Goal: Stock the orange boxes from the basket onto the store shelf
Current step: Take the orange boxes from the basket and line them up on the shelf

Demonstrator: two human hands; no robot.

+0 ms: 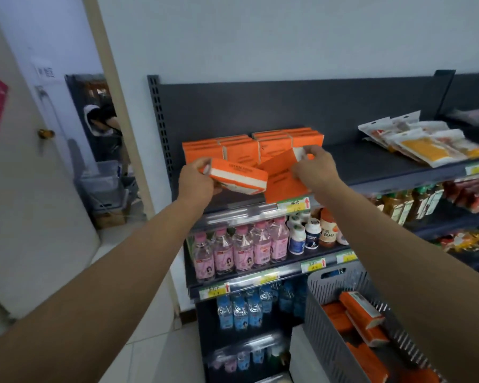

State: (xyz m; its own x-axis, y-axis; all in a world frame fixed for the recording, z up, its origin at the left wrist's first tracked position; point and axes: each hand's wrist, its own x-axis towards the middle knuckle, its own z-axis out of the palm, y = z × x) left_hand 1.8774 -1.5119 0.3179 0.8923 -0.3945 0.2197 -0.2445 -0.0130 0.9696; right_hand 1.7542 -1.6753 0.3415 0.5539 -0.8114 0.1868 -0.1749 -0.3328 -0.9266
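My left hand (pixel 196 180) grips one orange box (pixel 239 176) with a white side band, held tilted just in front of the top shelf (pixel 371 164). My right hand (pixel 314 168) holds a second orange box (pixel 281 176) upright at the shelf's front edge. Behind them several orange boxes (pixel 253 146) stand in a row on the shelf. At the lower right the grey perforated basket (pixel 335 283) holds more orange boxes (pixel 361 308).
Snack bags (pixel 423 142) lie on the right of the top shelf. Pink bottles (pixel 241 250) and small jars fill the shelf below, blue bottles (pixel 241 308) the one under that. An open doorway with grey crates (pixel 105 186) is at the left.
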